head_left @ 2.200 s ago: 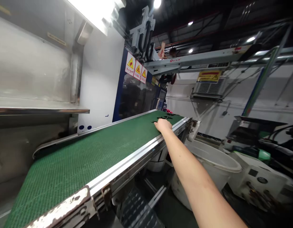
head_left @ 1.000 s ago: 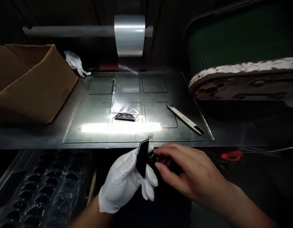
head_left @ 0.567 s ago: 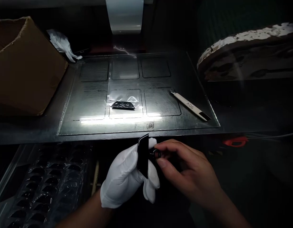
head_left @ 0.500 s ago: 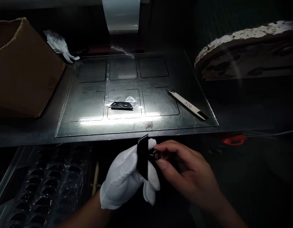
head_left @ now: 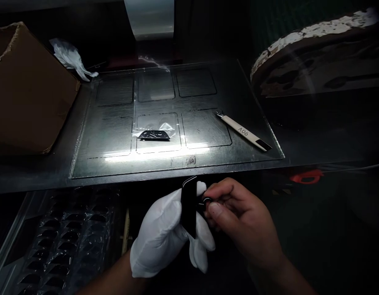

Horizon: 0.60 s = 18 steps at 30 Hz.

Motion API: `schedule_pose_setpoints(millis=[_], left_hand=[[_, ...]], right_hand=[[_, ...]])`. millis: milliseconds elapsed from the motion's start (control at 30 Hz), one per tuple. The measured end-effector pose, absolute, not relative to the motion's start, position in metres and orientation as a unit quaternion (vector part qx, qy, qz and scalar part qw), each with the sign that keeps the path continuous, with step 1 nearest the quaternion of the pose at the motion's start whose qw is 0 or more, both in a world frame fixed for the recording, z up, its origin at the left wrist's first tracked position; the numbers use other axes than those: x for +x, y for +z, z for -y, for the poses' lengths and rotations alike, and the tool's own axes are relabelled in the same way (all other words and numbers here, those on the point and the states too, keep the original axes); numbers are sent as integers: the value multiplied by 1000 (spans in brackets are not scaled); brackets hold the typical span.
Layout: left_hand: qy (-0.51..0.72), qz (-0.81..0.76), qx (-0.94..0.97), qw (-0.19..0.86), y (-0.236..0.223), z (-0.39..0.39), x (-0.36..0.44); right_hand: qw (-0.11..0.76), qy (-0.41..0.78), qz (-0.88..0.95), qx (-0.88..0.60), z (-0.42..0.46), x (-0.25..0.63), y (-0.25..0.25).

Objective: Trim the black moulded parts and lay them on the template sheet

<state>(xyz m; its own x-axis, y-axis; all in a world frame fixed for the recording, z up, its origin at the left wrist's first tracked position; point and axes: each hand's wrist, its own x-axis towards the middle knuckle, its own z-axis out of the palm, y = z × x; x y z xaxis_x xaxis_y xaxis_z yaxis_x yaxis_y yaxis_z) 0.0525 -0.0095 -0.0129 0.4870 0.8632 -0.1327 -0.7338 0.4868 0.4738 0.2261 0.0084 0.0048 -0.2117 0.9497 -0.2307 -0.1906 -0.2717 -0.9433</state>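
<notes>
My left hand (head_left: 165, 229), in a white glove, grips a glossy black plate (head_left: 188, 209) with slanted ends, held upright just below the table edge. My bare right hand (head_left: 245, 221) pinches a small black looped piece (head_left: 205, 201) between thumb and forefinger, close to the plate's right side. Whether that piece is joined to the plate is too dark to make out. Beyond my hands, a similar black part (head_left: 154, 135) lies on clear film on the glass sheet (head_left: 155, 164). To its right rests a pale-handled knife (head_left: 243, 130) marked A06.
A cardboard box (head_left: 29, 94) stands at the left, with a crumpled white glove or cloth (head_left: 71, 59) behind it. Below left is a clear tray (head_left: 69, 221) with several black parts. A red-handled object (head_left: 305, 176) and a worn, white-edged object (head_left: 315, 53) are at the right.
Both hands and the black plate have shifted slightly right and down in the view. My right fingers have closed further over the small looped piece. The view itself has moved a little.
</notes>
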Motion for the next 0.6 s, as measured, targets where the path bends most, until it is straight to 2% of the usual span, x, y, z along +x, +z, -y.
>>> schedule_pose_setpoints(millis=[167,600], left_hand=[[474,-221,173,835,-8,9,53],[388,-311,215,840,9,3,44]], right_hand=[[447,711,315,-442,-11,221,1],[452,712,313,-436,-8,219,-2]])
